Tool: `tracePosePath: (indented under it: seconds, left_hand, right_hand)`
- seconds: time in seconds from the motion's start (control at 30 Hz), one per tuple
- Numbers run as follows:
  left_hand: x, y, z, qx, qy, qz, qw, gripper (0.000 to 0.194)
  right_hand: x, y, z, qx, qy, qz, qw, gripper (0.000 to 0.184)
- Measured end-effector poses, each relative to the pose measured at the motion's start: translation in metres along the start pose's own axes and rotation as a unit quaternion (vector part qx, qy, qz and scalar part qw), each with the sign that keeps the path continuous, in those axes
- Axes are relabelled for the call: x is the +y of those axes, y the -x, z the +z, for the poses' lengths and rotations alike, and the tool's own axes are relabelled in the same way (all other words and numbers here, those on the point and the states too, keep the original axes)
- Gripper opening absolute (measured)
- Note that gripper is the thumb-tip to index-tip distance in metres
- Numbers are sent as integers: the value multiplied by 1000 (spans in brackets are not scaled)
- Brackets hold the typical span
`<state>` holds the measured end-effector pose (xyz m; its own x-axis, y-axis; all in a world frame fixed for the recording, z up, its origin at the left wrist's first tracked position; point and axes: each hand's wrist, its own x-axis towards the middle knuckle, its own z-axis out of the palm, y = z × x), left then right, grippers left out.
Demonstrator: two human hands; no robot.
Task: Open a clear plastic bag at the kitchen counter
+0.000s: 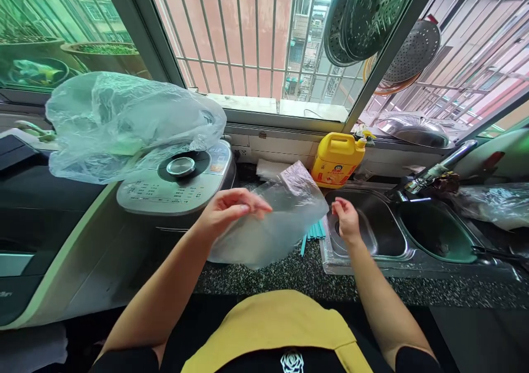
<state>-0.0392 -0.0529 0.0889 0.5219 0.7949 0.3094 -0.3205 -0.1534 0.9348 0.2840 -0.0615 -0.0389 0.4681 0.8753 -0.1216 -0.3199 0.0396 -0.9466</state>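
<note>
A clear plastic bag point(276, 219) hangs in front of me over the speckled counter point(297, 276). My left hand point(231, 207) has its fingers pressed together on the bag's upper left edge. My right hand point(346, 219) is beside the bag's right corner, over the sink, fingers curled in a pinch; whether it touches the bag I cannot tell.
A rice cooker point(177, 180) stands left, with a crumpled clear plastic bag point(124, 122) on top. A yellow jug point(336, 158) is by the window. A double steel sink point(372, 230) with a tap point(438, 172) lies right. Teal chopsticks point(314, 232) lie by the sink edge.
</note>
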Motion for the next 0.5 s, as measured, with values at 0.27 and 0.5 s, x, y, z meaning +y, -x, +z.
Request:
tracePosePath:
  seconds: [0.27, 0.5]
  left_hand:
    - [15, -11, 21, -112, -126, 21, 985, 17]
    - [24, 5, -18, -123, -328, -38, 936, 8]
  right_hand:
    - [-104, 35, 68, -342, 167, -66, 922, 34]
    - [-116, 51, 33, -173, 238, -348, 890, 15]
